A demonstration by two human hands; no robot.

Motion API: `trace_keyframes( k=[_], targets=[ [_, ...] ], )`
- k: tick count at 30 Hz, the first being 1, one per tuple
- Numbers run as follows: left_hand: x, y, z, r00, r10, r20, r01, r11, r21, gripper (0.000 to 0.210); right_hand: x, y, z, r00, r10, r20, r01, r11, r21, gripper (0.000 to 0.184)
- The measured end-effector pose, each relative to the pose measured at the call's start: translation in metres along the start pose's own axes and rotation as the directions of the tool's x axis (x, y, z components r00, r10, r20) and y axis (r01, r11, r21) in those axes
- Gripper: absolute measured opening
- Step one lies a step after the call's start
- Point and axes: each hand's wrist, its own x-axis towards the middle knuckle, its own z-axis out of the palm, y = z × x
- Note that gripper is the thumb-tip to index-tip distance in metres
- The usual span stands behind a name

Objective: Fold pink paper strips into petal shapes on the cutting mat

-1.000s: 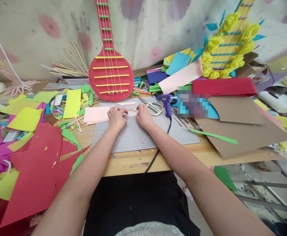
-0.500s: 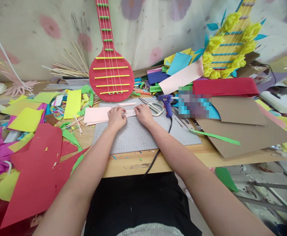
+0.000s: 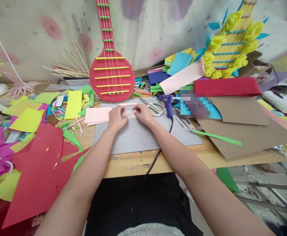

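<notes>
On the grey cutting mat (image 3: 133, 137), a small piece of pale pink paper (image 3: 131, 115) lies between my hands. My left hand (image 3: 117, 118) has its fingers curled onto the left end of that paper, beside a stack of pale pink sheets (image 3: 97, 116). The fingers of my right hand (image 3: 143, 114) pinch the right end; the exact fingertip contact is partly hidden. Just beyond my hands is a narrow pink paper strip (image 3: 128, 104). Scissors (image 3: 156, 109) lie right of my right hand, followed by a purple glue gun (image 3: 168, 104).
A red paper instrument (image 3: 112, 77) leans against the curtain at the back. Red paper scraps (image 3: 38, 164) cover the left side. Brown cardboard (image 3: 241, 137) and a green strip (image 3: 217, 137) lie at right. The glue gun's black cord (image 3: 155, 160) hangs over the front edge.
My hands stay at the pink paper with small finger shifts; its middle shows a bit more between them. The whole view has drifted slightly.
</notes>
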Motion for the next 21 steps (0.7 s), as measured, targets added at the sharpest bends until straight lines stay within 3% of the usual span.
trace_keyframes(
  k=[9,15,21],
  targets=[
    [0.003,-0.003,0.001,1.0,-0.001,-0.015,0.001,1.0,-0.002,0.022,-0.005,0.001,-0.003,0.998,-0.066,0.02,0.065,0.995,0.072,0.016],
    [0.004,-0.005,0.001,0.998,0.057,0.013,-0.057,0.998,0.032,0.011,-0.011,0.0,-0.004,0.984,-0.177,-0.009,0.176,0.984,-0.033,0.02],
    [0.003,-0.004,0.001,0.998,0.051,0.028,-0.052,0.998,0.043,0.016,-0.015,-0.003,-0.007,0.976,-0.208,0.07,0.213,0.974,-0.076,0.024]
  ],
)
